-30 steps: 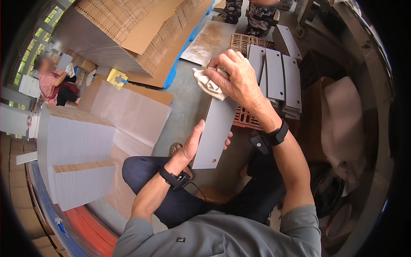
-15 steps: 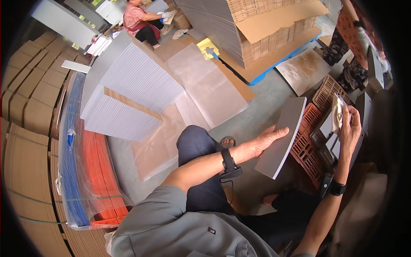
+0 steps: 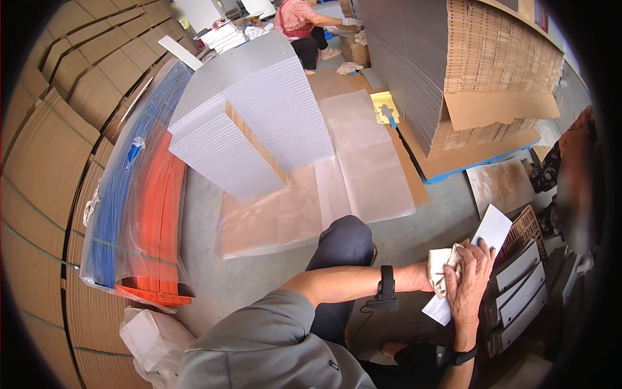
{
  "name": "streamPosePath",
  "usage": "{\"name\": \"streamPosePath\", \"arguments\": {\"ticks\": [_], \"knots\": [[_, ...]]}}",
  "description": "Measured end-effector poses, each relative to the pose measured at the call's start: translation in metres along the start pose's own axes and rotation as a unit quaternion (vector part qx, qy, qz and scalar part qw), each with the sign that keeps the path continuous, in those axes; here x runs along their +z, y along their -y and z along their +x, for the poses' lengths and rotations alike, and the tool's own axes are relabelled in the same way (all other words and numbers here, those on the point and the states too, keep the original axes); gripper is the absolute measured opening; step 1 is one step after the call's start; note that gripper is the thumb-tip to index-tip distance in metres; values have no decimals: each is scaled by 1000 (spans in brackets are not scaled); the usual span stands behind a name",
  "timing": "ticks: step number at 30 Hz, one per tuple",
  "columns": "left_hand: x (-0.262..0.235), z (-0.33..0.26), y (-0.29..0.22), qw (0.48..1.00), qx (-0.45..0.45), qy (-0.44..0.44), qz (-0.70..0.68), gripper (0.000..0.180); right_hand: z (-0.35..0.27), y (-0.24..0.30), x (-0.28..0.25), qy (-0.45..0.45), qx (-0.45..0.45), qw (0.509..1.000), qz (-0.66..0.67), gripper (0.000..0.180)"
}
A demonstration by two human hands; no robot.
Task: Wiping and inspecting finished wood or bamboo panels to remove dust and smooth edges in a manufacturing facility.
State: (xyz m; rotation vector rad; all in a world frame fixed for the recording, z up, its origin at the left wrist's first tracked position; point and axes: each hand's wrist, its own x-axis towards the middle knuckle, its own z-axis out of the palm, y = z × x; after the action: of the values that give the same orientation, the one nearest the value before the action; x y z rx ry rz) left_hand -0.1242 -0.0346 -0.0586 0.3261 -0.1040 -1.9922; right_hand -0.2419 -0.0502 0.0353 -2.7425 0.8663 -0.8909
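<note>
A narrow flat board [image 3: 494, 227] slants in front of me at the right, its pale face showing at both ends. My left hand [image 3: 420, 277] is closed at the middle of the board, most of its fingers hidden behind the cloth. A crumpled white cloth [image 3: 440, 264] lies against the board, beneath my right hand [image 3: 469, 285], whose fingers bend over it and press it down. Next to my right hand, several similar pale boards [image 3: 522, 292] lie in a row.
A tall stack of grey-topped boards [image 3: 259, 84] stands on brown sheeting [image 3: 272, 220] ahead. Plastic-wrapped blue and orange strips [image 3: 152, 214] and stacked cardboard [image 3: 39, 155] line the left. A loaded pallet [image 3: 479, 165] stands at the far right. Two people are nearby, one seated [image 3: 301, 26].
My right hand has come left with the cloth and now presses it on the board. My left hand and the board have tilted and come together with it. The view has swung right.
</note>
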Motion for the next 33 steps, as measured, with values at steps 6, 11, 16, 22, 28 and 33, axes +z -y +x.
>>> {"name": "streamPosePath", "arguments": {"ticks": [6, 11, 16, 22, 28, 33], "knots": [[25, -15, 34, 954, 92, 45, 282, 71, 13, -80, -14, -40, 185, 980, 69, 30], [29, -43, 23, 955, -15, 110, 275, 86, -1, -170, -27, -191, 343, 911, 121, 39], [33, -36, 7, 964, 17, 101, 245, 82, 11, -85, -37, -245, 266, 921, 143, 35], [3, -11, -57, 980, 167, 56, 94, 81, 9, 38, 22, 2, -96, 990, 102, 32], [17, -37, -90, 976, 157, 55, 144, 78, -33, 52, 17, 348, -141, 904, 203, 28], [15, -45, -89, 981, 131, 57, 134, 82, -41, 16, 8, 502, -12, 815, 289, 27]]}}
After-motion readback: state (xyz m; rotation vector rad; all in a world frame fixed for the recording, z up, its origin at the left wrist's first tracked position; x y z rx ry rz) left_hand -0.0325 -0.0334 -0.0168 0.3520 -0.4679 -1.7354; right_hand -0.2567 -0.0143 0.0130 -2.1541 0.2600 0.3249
